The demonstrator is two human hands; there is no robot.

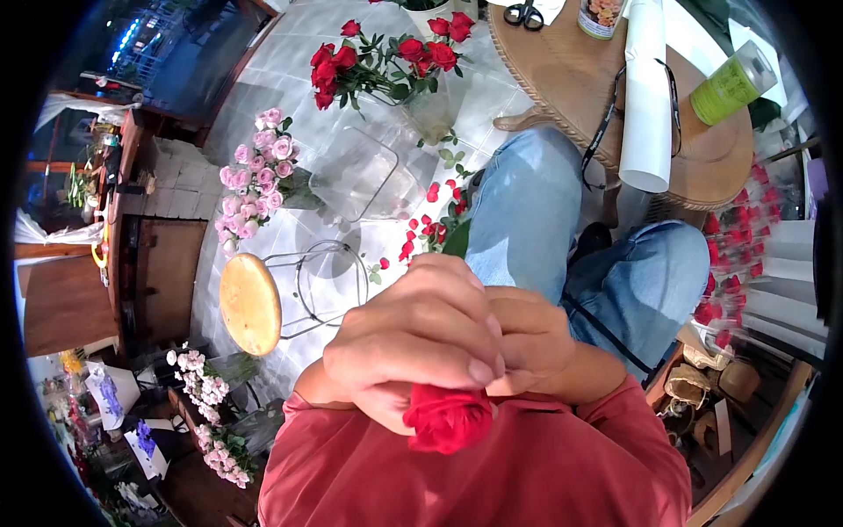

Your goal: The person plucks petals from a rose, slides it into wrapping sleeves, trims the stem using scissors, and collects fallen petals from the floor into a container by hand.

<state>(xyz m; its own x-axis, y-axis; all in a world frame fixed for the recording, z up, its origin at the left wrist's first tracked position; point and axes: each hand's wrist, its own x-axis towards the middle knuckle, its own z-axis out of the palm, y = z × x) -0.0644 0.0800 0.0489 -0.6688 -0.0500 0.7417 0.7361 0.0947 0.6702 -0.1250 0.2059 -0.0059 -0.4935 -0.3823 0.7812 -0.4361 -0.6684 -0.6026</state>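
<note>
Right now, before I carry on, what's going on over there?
A person in a red shirt is handling a red rose. The left hand is closed over it, the bloom showing below. The right hand is tucked against the left; its grip is hidden. Pink roses stand ahead to the left, and a wooden table at the right holds scissors and a white roll.

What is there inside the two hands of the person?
A red rose shows its bloom at the near edge of the left hand. Its stem, and whatever the right hand may hold, are covered.
</note>
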